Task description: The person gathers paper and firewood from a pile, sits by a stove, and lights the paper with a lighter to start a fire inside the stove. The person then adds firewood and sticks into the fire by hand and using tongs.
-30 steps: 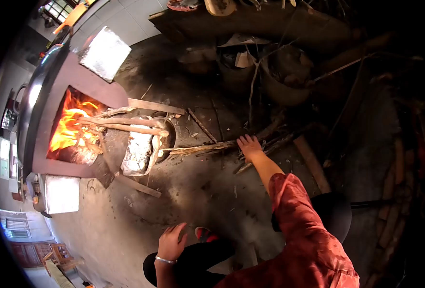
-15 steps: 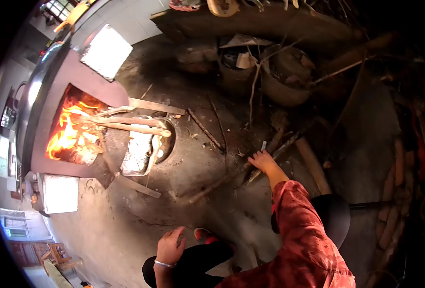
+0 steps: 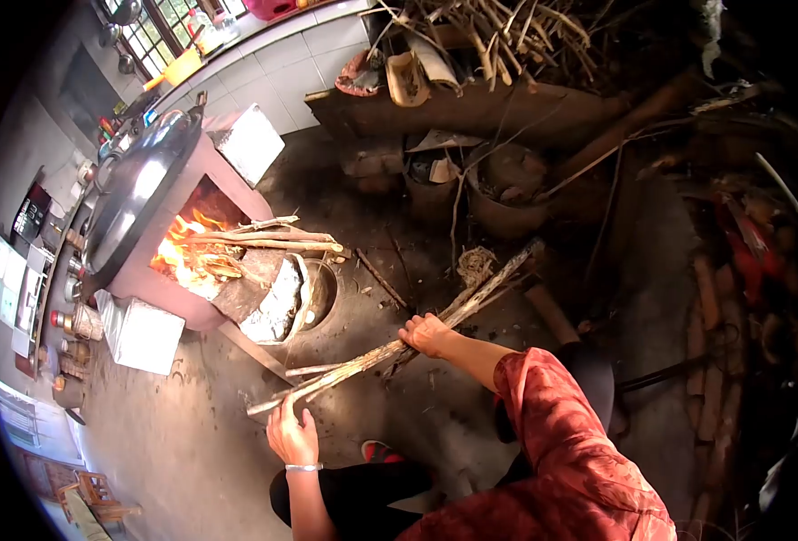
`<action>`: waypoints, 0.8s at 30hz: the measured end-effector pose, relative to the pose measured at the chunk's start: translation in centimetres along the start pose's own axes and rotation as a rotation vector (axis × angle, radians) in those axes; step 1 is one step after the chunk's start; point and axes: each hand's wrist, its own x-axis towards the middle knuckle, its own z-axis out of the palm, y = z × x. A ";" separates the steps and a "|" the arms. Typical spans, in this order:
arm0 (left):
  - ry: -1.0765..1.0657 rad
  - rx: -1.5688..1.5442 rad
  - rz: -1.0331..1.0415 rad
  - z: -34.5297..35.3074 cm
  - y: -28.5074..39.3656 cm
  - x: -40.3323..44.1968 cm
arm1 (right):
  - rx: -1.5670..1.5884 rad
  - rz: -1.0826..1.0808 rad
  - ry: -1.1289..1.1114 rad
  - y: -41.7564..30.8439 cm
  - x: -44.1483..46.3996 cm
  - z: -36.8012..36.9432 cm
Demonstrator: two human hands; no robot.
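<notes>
A bundle of long thin sticks (image 3: 372,357) lies slantwise in front of me, raised at its left part. Around its middle, the fingers of my right hand (image 3: 424,335) are closed. At the bundle's left end is my left hand (image 3: 293,436), with a bracelet at the wrist; its fingertips touch the sticks from below and its thumb stands apart. Flames (image 3: 192,252) burn in the opening of the pinkish stove (image 3: 183,311) on the left. Several burning sticks (image 3: 277,241) jut out of that opening, above a round hole (image 3: 324,293) in the floor.
A large wok lid (image 3: 137,194) tops the stove. Two buckets or pots (image 3: 507,212) stand at the back, below a low wall (image 3: 471,106) with firewood (image 3: 498,36) behind it. More logs (image 3: 706,361) are stacked at the right. A board (image 3: 255,352) lies beside the stove.
My right hand has moved left and closed on the sticks, whose left part has come up off the floor. My left hand has moved up to their end. The view has shifted.
</notes>
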 end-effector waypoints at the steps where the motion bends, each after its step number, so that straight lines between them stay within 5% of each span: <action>1: -0.032 0.061 -0.015 -0.3 -0.3 -0.5 | -0.018 -0.010 -0.010 -0.4 -0.6 -1.0; 4: 0.060 0.170 0.045 -2.8 1.9 -0.9 | -0.019 -0.005 0.001 -0.8 -1.7 -2.5; 14: -0.212 -0.060 0.291 -0.3 -1.5 -2.7 | -0.162 -0.061 0.013 1.7 -9.1 -10.1; 18: -0.348 0.031 0.326 -0.6 -0.1 -2.5 | -0.044 -0.058 0.169 3.8 -9.2 -9.0; 24: -0.193 -0.058 0.379 -1.8 0.7 -0.2 | 0.321 0.220 0.309 7.1 -10.0 -9.9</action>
